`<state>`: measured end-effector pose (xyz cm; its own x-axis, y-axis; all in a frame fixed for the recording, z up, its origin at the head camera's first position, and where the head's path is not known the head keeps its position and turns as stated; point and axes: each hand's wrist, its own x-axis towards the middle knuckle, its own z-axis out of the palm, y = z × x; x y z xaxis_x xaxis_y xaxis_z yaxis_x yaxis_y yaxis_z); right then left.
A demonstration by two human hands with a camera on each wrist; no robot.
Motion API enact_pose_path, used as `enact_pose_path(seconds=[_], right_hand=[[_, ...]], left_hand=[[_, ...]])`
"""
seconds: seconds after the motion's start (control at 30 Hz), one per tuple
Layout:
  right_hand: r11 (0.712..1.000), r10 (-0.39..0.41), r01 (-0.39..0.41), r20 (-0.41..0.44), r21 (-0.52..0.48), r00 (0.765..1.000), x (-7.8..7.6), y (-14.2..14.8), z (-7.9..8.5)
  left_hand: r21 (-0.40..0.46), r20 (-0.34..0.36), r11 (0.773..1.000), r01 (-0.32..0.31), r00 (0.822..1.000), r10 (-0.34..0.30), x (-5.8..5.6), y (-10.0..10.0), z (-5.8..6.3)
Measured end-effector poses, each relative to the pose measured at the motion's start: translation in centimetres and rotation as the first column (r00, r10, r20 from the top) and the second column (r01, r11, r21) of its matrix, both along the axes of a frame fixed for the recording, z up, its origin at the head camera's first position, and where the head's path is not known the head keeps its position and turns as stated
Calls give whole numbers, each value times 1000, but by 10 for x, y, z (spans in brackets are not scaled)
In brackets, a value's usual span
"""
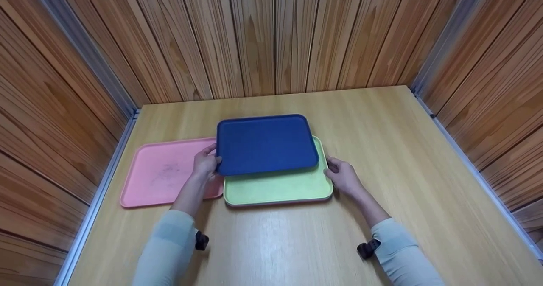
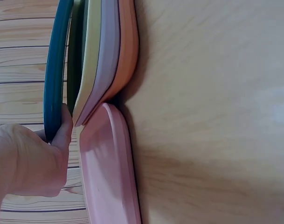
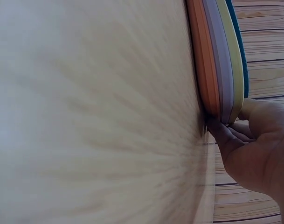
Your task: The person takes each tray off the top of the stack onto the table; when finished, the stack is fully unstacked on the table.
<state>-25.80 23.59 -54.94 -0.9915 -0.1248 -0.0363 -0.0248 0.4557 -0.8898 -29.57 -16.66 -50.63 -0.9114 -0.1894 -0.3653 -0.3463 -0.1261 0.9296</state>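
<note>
My left hand (image 1: 206, 164) grips the left edge of a blue tray (image 1: 267, 144), thumb on one side and fingers on the other in the left wrist view. The blue tray lies over the rear of a pale green tray (image 1: 278, 188), with a gap between them at the left. Under the green tray are a lilac tray (image 2: 106, 51) and an orange tray (image 2: 128, 51), stacked on the table. At the stack's right edge my right hand (image 1: 344, 178) holds on, one digit low by the orange tray and another at the green rim in the right wrist view.
A pink tray (image 1: 169, 171) with a greyish smudge lies on the wooden table (image 1: 271, 239), left of the stack and close against it. Wood-panelled walls (image 1: 254, 35) stand behind and at both sides, with metal strips (image 1: 95, 184) along the table's sides.
</note>
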Motion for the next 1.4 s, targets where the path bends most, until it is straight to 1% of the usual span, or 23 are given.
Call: enact_pose_path(seconds=[0.2,0.47,0.6,0.77,1.0,1.1,1.23,1.4], right_hand=[[1000,12,-12,4,16,1000,0,1,-1],[999,2,-3,7,46,1000,1,1,-3],[999,4,-4,10,52,1000,1,1,-3],[999,6,-6,2,44,1000,2,1,-3],[1000,5,-4,-1,26,1000,2,1,-2],[1000,7,-7,1,17,1000,2,1,-2],[1000,10,-10,16,4,1000,1,1,-2],[1000,8,-8,34,1,999,0,1,0]], left_hand=[[-12,-8,999,-52,999,52,-10,7,2],[-7,-2,996,-91,996,91,-23,13,0],[-31,-15,993,-110,994,109,-29,15,-1],[-77,-12,991,-112,994,111,-35,15,0],[-105,21,989,-104,994,107,-40,15,3],[-102,23,989,-104,994,107,-41,15,4],[-76,20,993,-94,995,96,-43,15,6],[-50,51,996,-78,995,81,-43,13,10]])
